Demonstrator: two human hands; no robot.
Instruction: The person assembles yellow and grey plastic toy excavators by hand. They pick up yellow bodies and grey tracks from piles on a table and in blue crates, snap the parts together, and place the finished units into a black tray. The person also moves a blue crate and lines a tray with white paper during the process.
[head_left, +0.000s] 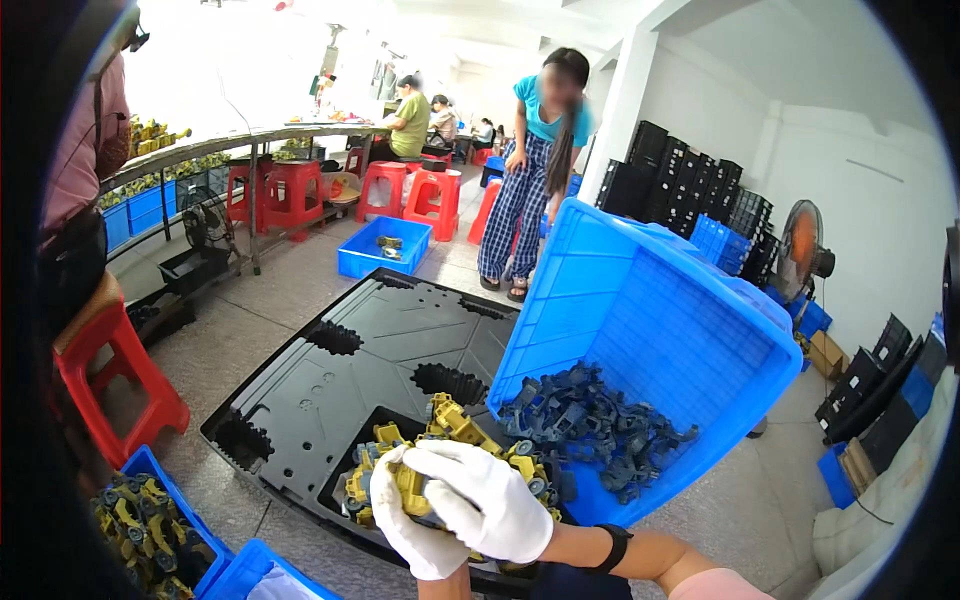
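Note:
My left hand (pixel 405 525), in a white glove, is closed around a yellow toy truck (pixel 411 492) with dark parts. My right hand (pixel 495 505), gloved too, lies over it from the right, fingers curled on the same toy and partly hiding it. Right below the hands is a black tray (pixel 333 492) filled with more yellow toy trucks (pixel 452 418) with grey wheels. Beside it, a large blue crate (pixel 690 350) is tipped toward me, and a heap of dark blue-grey plastic parts (pixel 590 425) has collected at its low side.
The tray rests on a large black moulded platform (pixel 370 360). At the lower left, a blue bin (pixel 205 535) holds yellow toys. Red stools (pixel 120 370) stand along the left. Beyond the platform are another blue bin (pixel 385 247) and a standing person (pixel 530 170).

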